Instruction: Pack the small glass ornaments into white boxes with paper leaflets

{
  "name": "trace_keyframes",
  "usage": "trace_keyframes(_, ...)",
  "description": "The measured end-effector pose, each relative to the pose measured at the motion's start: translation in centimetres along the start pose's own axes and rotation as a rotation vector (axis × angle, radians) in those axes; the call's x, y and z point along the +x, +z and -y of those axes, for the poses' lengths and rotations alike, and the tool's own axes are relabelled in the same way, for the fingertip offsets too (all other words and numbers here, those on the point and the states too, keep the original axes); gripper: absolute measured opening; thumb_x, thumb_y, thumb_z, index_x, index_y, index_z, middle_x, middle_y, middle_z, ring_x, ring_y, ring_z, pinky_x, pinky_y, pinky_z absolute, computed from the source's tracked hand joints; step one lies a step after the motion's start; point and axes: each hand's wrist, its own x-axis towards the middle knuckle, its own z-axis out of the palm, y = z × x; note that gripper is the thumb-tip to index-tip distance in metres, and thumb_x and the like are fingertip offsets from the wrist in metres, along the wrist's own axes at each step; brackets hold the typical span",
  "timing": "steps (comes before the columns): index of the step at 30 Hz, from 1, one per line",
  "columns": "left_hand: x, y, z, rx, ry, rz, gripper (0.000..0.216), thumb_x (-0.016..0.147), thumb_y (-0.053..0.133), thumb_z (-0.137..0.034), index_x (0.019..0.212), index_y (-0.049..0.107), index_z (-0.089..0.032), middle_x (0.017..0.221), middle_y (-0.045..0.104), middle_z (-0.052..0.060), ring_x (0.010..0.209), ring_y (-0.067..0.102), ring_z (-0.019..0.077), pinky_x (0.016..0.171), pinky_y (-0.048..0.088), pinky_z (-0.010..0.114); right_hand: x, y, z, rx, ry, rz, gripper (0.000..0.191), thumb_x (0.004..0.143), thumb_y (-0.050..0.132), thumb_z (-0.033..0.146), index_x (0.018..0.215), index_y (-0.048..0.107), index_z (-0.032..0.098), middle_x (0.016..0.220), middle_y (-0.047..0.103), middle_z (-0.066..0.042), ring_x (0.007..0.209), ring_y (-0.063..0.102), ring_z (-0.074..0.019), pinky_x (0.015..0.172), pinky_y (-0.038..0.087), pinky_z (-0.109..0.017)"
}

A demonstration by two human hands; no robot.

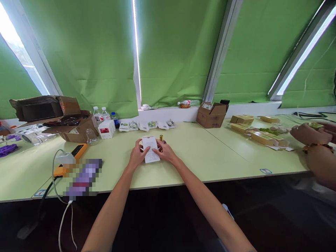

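Note:
Between my two hands is a small white carton [151, 154] with printed text on its face, tilted up from the table. My left hand [137, 154] grips its left side, thumb lying on the printed face. From the right side my right hand [166, 153] holds the same carton, its thumb also on the front. Just behind the carton a small gold-capped bottle [161, 138] shows, mostly hidden by the carton and my right fingers. I cannot tell whether my right fingers touch it.
Cardboard boxes [75, 127], bottles and white cartons [107, 128] stand left. A phone [85, 176] and orange power strip [80, 151] lie nearer. Packets [151, 125] line the back, beside a brown box [212, 115]. Another person's hands [308, 133] work at right near yellow boxes [262, 137].

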Motion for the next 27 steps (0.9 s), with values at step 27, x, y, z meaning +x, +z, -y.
trace_keyframes(27, 0.06, 0.02, 0.3, -0.072, -0.019, -0.036, 0.054, 0.076, 0.066, -0.054, 0.112, 0.041, -0.023, 0.095, 0.071, 0.007, 0.067, 0.066, 0.0179, 0.06, 0.046, 0.028, 0.07, 0.12, -0.16, -0.048, -0.006, -0.017, 0.057, 0.087, 0.059, 0.04, 0.139, 0.043, 0.024, 0.095, 0.072, -0.004, 0.074, 0.066, -0.0189, 0.074, 0.05, -0.031)
